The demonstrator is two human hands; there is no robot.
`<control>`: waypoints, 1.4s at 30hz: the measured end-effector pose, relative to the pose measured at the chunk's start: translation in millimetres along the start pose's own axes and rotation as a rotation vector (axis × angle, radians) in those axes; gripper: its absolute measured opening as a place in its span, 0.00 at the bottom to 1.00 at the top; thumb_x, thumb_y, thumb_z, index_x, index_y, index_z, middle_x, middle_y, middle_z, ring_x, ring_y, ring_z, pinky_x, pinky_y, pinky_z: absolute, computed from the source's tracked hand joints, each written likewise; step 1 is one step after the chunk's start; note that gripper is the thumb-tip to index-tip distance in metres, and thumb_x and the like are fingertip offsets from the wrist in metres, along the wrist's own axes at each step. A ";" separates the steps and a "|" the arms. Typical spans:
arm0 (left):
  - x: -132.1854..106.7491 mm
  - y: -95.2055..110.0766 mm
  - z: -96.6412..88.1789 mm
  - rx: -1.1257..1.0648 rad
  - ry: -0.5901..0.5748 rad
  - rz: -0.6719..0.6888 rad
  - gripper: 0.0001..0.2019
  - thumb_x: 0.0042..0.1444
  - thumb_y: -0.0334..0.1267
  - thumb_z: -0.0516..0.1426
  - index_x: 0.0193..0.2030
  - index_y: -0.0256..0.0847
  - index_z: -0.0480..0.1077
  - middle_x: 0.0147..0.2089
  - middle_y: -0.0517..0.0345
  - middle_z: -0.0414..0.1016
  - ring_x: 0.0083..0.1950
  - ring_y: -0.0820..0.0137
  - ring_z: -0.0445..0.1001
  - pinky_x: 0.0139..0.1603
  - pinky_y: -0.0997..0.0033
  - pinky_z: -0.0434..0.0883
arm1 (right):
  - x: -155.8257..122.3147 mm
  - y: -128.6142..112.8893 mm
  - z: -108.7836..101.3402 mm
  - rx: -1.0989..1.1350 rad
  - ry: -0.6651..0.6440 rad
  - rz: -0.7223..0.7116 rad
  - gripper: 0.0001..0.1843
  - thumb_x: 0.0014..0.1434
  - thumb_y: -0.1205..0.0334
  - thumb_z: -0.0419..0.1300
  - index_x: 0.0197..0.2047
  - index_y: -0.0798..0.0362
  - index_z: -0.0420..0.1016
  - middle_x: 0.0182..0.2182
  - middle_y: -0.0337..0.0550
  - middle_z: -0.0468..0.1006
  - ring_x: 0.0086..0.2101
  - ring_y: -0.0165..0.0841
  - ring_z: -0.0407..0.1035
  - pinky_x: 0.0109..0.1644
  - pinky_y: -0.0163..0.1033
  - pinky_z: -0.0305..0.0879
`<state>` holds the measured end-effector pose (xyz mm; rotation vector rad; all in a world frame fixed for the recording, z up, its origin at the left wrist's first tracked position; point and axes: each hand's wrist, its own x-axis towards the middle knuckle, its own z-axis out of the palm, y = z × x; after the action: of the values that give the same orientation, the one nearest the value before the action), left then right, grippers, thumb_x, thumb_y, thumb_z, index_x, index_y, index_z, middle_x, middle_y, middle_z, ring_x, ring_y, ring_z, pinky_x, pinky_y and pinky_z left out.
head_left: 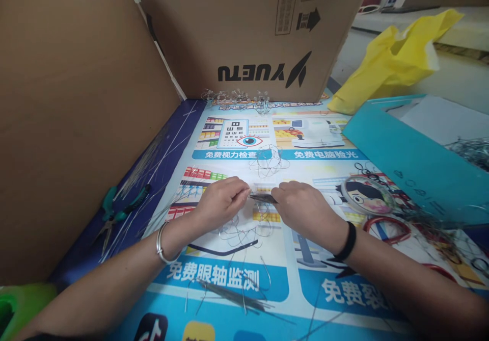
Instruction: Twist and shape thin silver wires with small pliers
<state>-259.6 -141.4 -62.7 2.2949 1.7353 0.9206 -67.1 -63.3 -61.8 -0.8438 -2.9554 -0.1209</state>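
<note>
My left hand is closed in a pinch on a bent wire piece, whose thin loops hang below the fingers over the printed sheet. From the right, my right hand grips a pair of pliers; the dark jaws point left and meet the wire at my left fingertips. The plier handles are hidden inside my fist. Just beyond both hands lies another looped wire shape. Nearer to me, a bundle of straight wires rests on the sheet.
Cardboard walls stand at the back and left. Green-handled pliers and loose wires lie at left. To the right are a turquoise box, a yellow bag, a round clear container and red rings.
</note>
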 end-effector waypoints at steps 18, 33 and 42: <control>-2.3 2.1 1.3 0.204 0.082 0.152 0.12 0.61 0.31 0.49 0.27 0.38 0.67 0.24 0.61 0.69 0.27 0.74 0.66 0.29 0.73 0.61 | -3.1 -2.4 0.9 -0.035 0.001 -0.005 0.10 0.55 0.74 0.50 0.30 0.55 0.71 0.26 0.46 0.74 0.26 0.34 0.64 0.27 0.39 0.41; -3.0 2.8 0.0 0.214 0.086 0.180 0.12 0.61 0.31 0.49 0.28 0.38 0.67 0.24 0.60 0.69 0.26 0.73 0.66 0.28 0.72 0.61 | -1.4 -2.1 -2.8 -0.029 -0.034 -0.016 0.11 0.55 0.73 0.50 0.30 0.55 0.72 0.27 0.47 0.75 0.26 0.35 0.67 0.26 0.39 0.42; -1.3 3.4 -1.5 0.183 0.101 0.179 0.12 0.61 0.30 0.49 0.27 0.38 0.67 0.23 0.60 0.68 0.26 0.74 0.65 0.27 0.74 0.61 | -2.1 -0.5 -4.2 -0.015 -0.069 0.018 0.11 0.57 0.71 0.49 0.31 0.54 0.72 0.28 0.46 0.76 0.27 0.35 0.68 0.26 0.38 0.44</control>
<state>-257.8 -144.1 -60.5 2.5985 1.7424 0.9593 -65.4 -65.2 -57.9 -0.8941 -3.0134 -0.1148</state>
